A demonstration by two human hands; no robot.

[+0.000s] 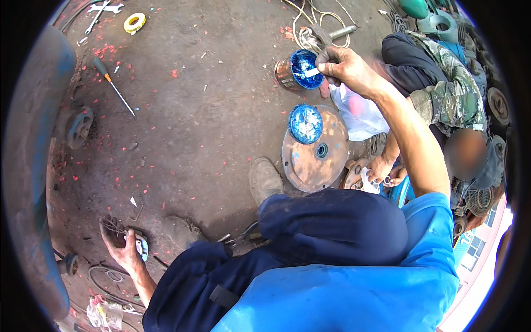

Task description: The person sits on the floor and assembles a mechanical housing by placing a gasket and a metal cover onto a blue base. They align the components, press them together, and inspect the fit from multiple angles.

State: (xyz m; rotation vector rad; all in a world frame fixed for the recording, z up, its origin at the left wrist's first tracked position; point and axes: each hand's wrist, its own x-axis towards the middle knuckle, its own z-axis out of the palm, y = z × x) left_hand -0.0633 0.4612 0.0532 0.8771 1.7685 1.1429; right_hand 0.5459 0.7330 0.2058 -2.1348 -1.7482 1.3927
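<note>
My right hand (347, 67), fingers closed and darkened, pinches a white stick (311, 72) that reaches into a paint can (286, 75) coated with blue paint inside. Whether the stick ends in bristles is hidden. Just nearer to me, a blue-smeared lid (305, 124) rests on a round rusty metal plate (296, 166). Low at the left, my left hand (124, 249) is curled, with thin dark strands between thumb and blackened fingers. What it grips is unclear. Beside its thumb shows a pale blue and white piece (143, 247).
At the right, a co-worker in camouflage (456, 105) handles a round part (354, 176) with a white cloth. A screwdriver (114, 87), yellow tape roll (134, 22) and wrenches (98, 15) lie on the floor. A big curved metal body (33, 166) lines the left; a hammer (332, 36) lies beyond the can.
</note>
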